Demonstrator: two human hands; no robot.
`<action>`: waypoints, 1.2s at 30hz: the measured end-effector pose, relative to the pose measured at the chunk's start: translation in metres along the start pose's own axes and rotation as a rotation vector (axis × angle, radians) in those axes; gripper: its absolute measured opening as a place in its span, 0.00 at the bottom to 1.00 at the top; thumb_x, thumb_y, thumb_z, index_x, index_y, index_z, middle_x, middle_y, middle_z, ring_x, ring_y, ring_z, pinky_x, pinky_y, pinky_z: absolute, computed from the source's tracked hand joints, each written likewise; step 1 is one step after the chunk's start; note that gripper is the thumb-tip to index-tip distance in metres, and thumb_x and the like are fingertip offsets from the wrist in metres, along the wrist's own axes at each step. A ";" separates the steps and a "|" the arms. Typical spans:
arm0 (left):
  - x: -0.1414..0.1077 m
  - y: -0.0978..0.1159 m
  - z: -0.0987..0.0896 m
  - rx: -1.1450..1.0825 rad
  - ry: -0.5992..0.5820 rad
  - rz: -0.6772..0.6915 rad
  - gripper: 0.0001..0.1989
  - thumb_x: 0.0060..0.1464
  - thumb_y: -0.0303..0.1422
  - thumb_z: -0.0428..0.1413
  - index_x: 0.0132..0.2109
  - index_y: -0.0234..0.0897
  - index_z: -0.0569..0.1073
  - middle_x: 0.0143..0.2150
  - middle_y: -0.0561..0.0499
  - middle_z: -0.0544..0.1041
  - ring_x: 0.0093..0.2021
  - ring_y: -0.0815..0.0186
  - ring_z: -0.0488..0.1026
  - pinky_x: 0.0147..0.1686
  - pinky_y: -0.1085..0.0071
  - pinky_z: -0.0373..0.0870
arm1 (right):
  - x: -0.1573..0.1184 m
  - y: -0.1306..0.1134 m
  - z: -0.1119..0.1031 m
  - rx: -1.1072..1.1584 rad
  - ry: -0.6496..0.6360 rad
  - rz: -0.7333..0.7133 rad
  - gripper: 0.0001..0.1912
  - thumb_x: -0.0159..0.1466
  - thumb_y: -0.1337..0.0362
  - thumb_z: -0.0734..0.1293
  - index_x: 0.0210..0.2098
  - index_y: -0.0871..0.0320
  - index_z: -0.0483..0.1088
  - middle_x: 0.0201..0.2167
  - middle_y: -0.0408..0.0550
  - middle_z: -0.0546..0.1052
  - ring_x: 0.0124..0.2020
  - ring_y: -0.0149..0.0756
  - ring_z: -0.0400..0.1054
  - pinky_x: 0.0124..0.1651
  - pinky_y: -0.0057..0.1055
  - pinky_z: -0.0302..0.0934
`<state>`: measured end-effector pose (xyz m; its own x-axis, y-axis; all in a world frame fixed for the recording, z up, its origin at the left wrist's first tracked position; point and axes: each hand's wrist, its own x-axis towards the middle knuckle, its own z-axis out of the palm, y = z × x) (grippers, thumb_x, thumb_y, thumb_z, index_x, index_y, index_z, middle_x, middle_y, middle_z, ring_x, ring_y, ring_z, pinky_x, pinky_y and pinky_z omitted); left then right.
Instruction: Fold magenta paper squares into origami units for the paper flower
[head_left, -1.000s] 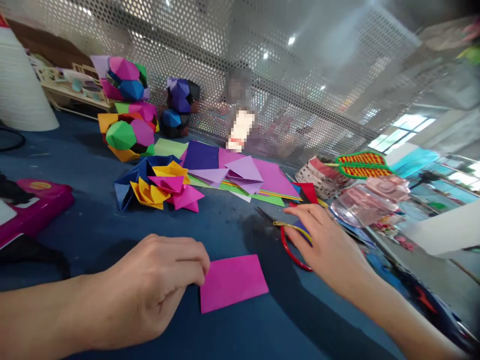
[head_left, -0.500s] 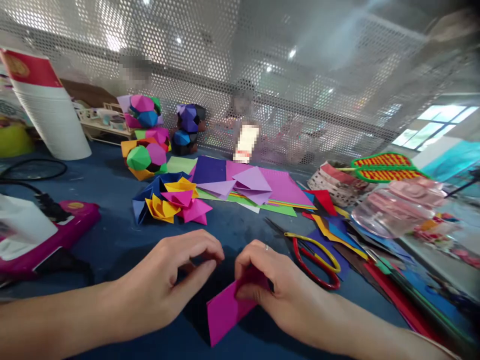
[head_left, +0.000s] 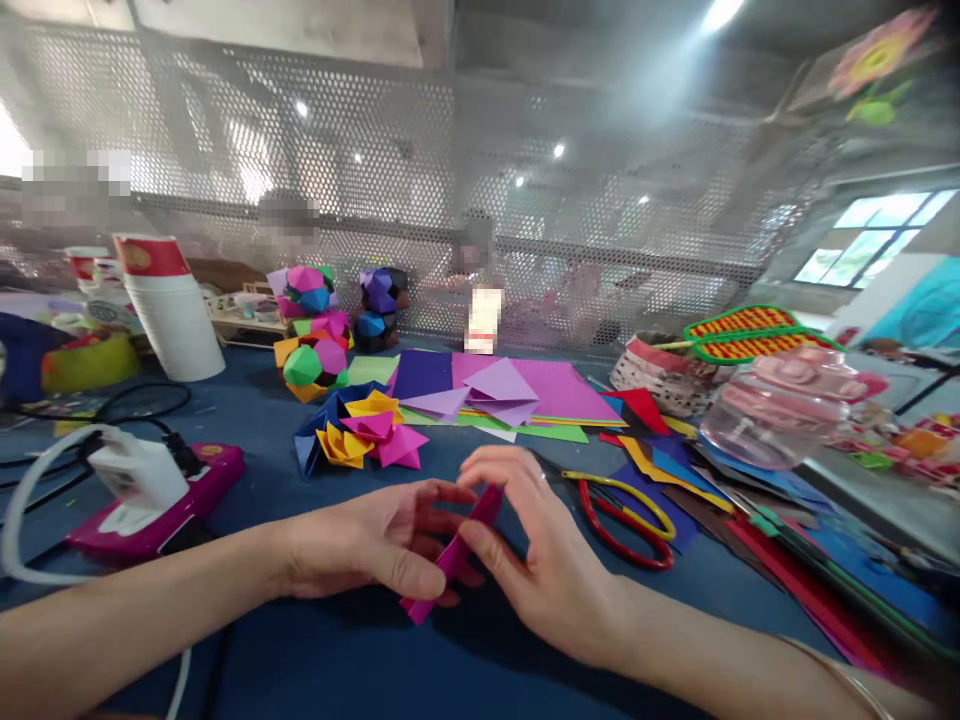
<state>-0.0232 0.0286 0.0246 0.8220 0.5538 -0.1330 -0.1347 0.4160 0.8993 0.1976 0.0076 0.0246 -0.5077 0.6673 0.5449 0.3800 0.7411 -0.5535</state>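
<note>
A folded magenta paper [head_left: 455,556] is seen nearly edge-on between my two hands, tilted up to the right above the blue table. My left hand [head_left: 394,540] has its thumb on the near side of the lower part, with fingers behind it. The upper part is pinched by my right hand [head_left: 525,540], thumb in front and fingers curled over the top. Beyond my hands lies a cluster of folded yellow, pink and blue pieces [head_left: 360,430]. Scissors [head_left: 626,520] with red and yellow handles rest right of my right hand.
Coloured sheets [head_left: 570,390] lie at the back. Paper balls [head_left: 315,362] and a stack of cups [head_left: 176,320] stand back left, near a magenta power strip [head_left: 217,470]. On the right are a clear pink container [head_left: 772,410] and paper strips [head_left: 810,590].
My left hand has moved right onto the magenta paper, which has turned from showing its broad face to nearly edge-on. The view has tilted up.
</note>
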 end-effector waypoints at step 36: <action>0.013 -0.004 0.009 0.211 0.211 0.288 0.31 0.52 0.30 0.68 0.61 0.44 0.68 0.64 0.41 0.69 0.57 0.52 0.73 0.49 0.64 0.73 | 0.001 -0.001 -0.001 0.265 0.020 0.324 0.32 0.68 0.59 0.64 0.68 0.58 0.55 0.43 0.50 0.79 0.49 0.47 0.71 0.58 0.48 0.62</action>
<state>-0.0075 0.0275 0.0225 0.6327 0.7709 0.0733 -0.2076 0.0777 0.9751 0.1973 0.0071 0.0259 -0.3786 0.8660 0.3267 0.3038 0.4497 -0.8399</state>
